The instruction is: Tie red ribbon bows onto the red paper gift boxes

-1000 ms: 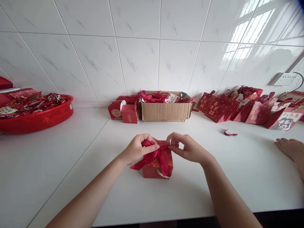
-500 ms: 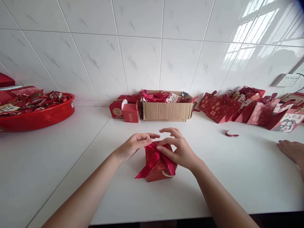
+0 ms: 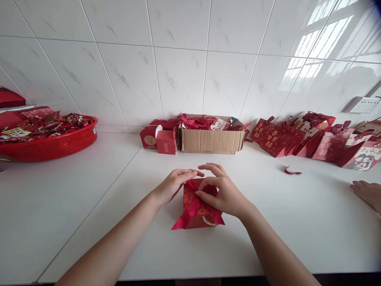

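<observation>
A small red gift box (image 3: 189,200) stands on the white tabletop in front of me. Across its top lies a bright red ribbon (image 3: 188,212), with two tails hanging toward me. A twisted cream cord handle (image 3: 208,221) shows on the near side. My right hand (image 3: 222,190) pinches the ribbon at its middle between thumb and index finger, other fingers raised. My left hand (image 3: 175,183) is at the box's far left top edge, fingers stretched out over the ribbon's far end. Its fingers partly hide whether it touches the ribbon.
A cardboard box (image 3: 210,141) of ribbons and cards stands at the wall, small red boxes (image 3: 166,142) beside it. Far left is a red basket (image 3: 74,141) of wrapped sweets. Red gift bags (image 3: 274,139), a ribbon scrap (image 3: 292,171) and another person's hand (image 3: 367,194) are at right.
My right thumb and index finger have closed on the ribbon's middle and lowered slightly. The ribbon's loops look flatter, and its tails spread further toward me. The whole view has shifted a little.
</observation>
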`<state>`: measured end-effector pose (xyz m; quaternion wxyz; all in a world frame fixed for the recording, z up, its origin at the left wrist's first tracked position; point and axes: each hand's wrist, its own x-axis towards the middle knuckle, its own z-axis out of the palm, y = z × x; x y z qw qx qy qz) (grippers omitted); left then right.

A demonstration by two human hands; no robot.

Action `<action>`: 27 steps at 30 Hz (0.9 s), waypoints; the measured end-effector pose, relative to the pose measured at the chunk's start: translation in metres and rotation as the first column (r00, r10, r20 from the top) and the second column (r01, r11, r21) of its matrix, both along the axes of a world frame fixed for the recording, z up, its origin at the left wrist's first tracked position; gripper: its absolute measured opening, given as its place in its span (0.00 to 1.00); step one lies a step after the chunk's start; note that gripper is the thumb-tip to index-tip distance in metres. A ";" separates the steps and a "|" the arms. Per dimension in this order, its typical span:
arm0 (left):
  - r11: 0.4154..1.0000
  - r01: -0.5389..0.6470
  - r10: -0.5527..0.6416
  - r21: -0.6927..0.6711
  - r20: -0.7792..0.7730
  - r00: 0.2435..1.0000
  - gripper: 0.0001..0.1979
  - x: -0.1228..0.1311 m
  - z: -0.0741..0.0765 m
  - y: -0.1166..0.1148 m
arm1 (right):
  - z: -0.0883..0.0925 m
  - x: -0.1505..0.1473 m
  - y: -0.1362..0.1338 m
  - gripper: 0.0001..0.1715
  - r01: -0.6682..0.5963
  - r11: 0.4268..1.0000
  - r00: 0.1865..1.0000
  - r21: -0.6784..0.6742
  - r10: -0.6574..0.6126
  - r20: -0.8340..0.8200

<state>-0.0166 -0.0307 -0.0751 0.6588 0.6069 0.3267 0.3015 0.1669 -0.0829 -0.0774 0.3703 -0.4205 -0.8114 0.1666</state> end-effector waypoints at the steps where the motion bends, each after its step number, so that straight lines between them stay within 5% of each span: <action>1: 1.000 -0.016 0.016 0.007 -0.006 1.000 0.16 0.001 0.000 0.000 | 0.000 0.000 0.000 0.05 -0.004 1.000 1.000 -0.004 0.004 0.005; 18: 0.985 -0.117 0.128 0.126 -0.087 0.988 0.15 0.005 0.002 0.001 | 0.002 -0.001 0.002 0.06 -0.075 0.997 0.996 -0.034 0.076 0.042; 24: 0.999 0.028 -0.024 0.039 -0.109 0.994 0.15 -0.002 0.001 0.002 | 0.005 0.012 -0.001 0.05 -0.066 0.996 0.998 -0.064 0.067 0.010; 27: 0.993 0.103 -0.096 0.063 -0.106 0.990 0.17 -0.007 0.002 0.003 | 0.009 0.028 0.000 0.14 -0.135 0.989 0.991 -0.064 0.135 -0.010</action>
